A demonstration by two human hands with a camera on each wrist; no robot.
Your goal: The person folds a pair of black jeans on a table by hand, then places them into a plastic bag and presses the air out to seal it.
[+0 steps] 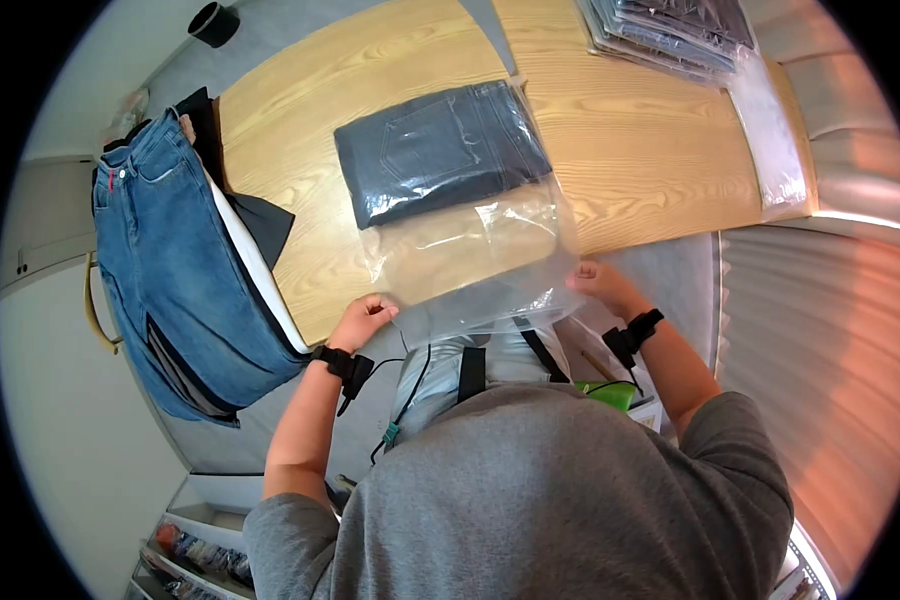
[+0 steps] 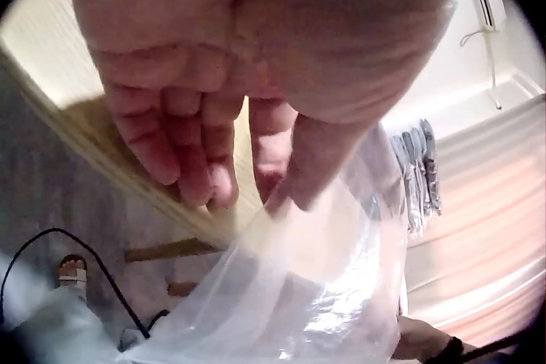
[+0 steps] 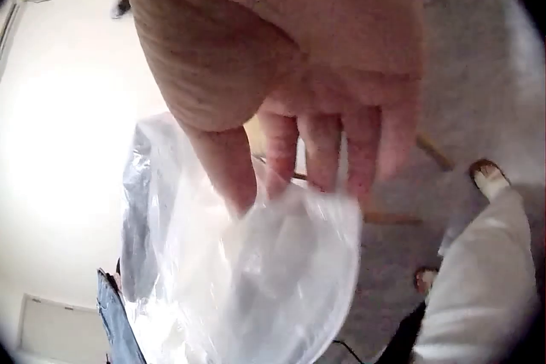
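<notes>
Folded dark jeans (image 1: 435,150) lie inside a clear plastic bag (image 1: 460,245) on the wooden table. The bag's near end reaches past the table's front edge, toward the person's lap. At its near left corner my left hand (image 1: 366,320) pinches the plastic between thumb and forefinger, as the left wrist view also shows. My right hand (image 1: 608,284) holds the opposite corner; in the right wrist view its thumb and fingertips (image 3: 239,198) pinch the film. Between the hands the plastic spreads out, see-through and shiny.
Blue jeans (image 1: 175,260) lie over the table's left side beside dark and white cloth. A stack of bagged garments (image 1: 670,35) stands at the back right, with a pile of clear bags (image 1: 768,140) along the right edge. A black cup-like container (image 1: 213,24) is beyond the table.
</notes>
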